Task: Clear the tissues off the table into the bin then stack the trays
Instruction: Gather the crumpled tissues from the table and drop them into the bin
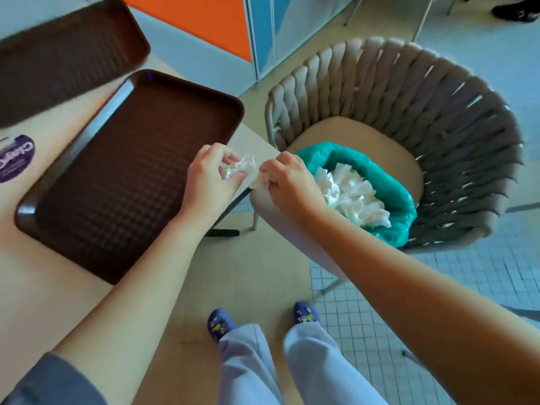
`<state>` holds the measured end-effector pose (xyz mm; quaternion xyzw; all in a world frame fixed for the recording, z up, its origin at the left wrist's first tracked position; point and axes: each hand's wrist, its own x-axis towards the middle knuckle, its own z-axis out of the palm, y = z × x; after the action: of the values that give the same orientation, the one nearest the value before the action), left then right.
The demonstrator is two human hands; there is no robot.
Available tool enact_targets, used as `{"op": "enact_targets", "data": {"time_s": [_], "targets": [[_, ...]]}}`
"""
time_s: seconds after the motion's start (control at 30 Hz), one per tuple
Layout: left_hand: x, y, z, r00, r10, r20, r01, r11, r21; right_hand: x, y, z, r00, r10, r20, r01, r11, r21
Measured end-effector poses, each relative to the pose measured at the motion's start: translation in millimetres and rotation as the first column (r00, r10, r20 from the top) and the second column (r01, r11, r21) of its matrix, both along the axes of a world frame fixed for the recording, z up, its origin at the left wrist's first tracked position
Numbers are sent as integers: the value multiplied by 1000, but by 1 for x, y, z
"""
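Two brown trays lie on the light wooden table point(35, 287): the near tray point(128, 173) in front of me and a far tray point(64, 57) at the top left, both empty. My left hand point(207, 182) pinches a crumpled white tissue point(239, 169) at the table's right corner. My right hand point(286, 182) grips another piece of tissue point(258, 181) just beside it. The bin point(388, 182), lined with a teal bag, stands on a chair seat to the right and holds several white tissues point(353, 197).
A woven grey chair point(438, 106) with a beige seat carries the bin. A purple sticker point(16, 159) is on the table's left side. My legs and blue shoes point(220, 323) stand on the floor below. An orange and blue wall panel is behind the table.
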<state>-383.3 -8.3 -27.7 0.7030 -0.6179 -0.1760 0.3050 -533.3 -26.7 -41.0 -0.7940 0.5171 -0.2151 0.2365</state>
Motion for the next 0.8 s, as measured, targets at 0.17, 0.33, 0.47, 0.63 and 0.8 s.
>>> {"op": "enact_targets", "data": {"time_s": [0.17,0.33,0.47,0.63,0.8], "targets": [[-84,-30,-41,987,-159,25,156,985,69,-91,-4,-33,981,-183,-59,188,977,104],[-144,-59,-86,942,-320,98,302,939,163,-156,-22,-92,927,-360,-100,374,905,203],[-171,-78,-121,895,-419,152,374,891,255,-178,-33,-134,922,-311,-230,364,898,247],[-191,-92,-145,852,-523,-27,399,616,679,-189,-38,-146,924,64,-378,137,865,483],[-193,-91,-116,920,-364,-148,368,666,648,-198,-49,-127,925,-104,-366,253,886,389]]}}
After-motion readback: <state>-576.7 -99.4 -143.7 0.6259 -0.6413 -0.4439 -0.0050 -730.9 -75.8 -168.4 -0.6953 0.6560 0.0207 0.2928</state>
